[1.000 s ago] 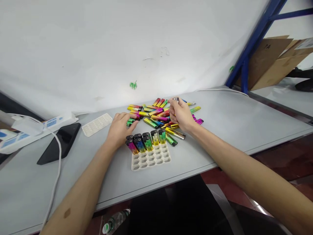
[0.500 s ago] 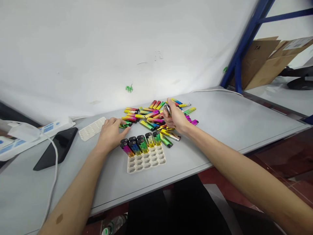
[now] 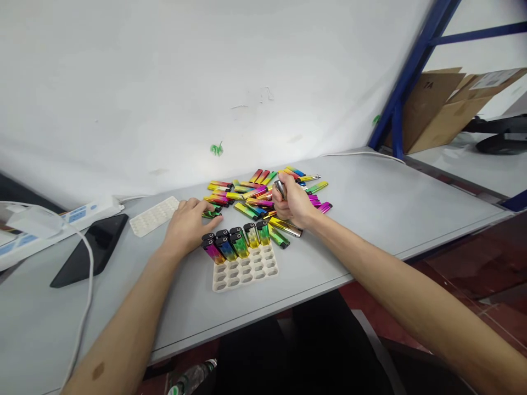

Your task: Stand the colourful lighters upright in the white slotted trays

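Observation:
My right hand (image 3: pixel 294 203) is closed around a lighter (image 3: pixel 280 189), whose shiny metal-looking end shows by the thumb. The rest of that lighter is hidden in the fist, above the right part of a loose pile of bright metallic lighters (image 3: pixel 255 192). At the pile's left edge my left hand (image 3: pixel 189 224) rests on the table, thumb and forefinger apart beside a green lighter (image 3: pixel 212 214). Just right of it stands a cream tray (image 3: pixel 246 278) with oval holes. Several lighters (image 3: pixel 241 244) stand upright in its back rows, black tops up; the front holes are bare.
A second cream tray (image 3: pixel 153 217) lies behind my left hand. Further left are a black phone (image 3: pixel 93 249), a white power strip (image 3: pixel 93 213) and a white cable (image 3: pixel 88 274). A white wall backs the grey table (image 3: pixel 382 203); cardboard boxes (image 3: pixel 444 109) stand beyond a blue frame.
My right thumb sits slightly lower on the lighter. The view has shifted a little; my left hand, the pile and the trays otherwise look the same.

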Demonstrator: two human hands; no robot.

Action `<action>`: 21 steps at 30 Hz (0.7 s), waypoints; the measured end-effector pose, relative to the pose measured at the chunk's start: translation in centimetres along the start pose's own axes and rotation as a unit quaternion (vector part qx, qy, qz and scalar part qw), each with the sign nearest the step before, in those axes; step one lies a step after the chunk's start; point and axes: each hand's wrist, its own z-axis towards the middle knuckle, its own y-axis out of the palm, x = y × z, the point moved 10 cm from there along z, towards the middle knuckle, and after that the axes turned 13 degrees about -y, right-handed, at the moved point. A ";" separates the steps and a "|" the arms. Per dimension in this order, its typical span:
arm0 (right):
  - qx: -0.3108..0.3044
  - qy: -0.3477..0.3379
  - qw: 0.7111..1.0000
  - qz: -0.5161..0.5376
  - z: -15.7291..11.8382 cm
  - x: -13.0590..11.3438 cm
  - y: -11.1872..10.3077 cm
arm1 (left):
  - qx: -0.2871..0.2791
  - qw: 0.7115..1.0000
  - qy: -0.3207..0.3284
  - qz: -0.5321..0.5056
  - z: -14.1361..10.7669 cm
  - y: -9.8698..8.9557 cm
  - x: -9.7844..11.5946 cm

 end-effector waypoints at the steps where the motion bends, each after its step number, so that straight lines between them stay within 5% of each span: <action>1: -0.001 -0.001 1.000 0.000 0.0 0.0 0.0 | -0.001 1.000 0.001 -0.002 -0.1 0.0 0.0; 16: -0.018 -0.002 1.000 -0.025 -0.2 0.2 0.2 | -0.026 0.998 0.034 -0.038 -0.2 0.5 0.5; 21: -0.030 -0.058 0.997 -0.043 0.0 -1.3 0.3 | -0.047 0.997 0.055 -0.034 -0.2 0.9 0.4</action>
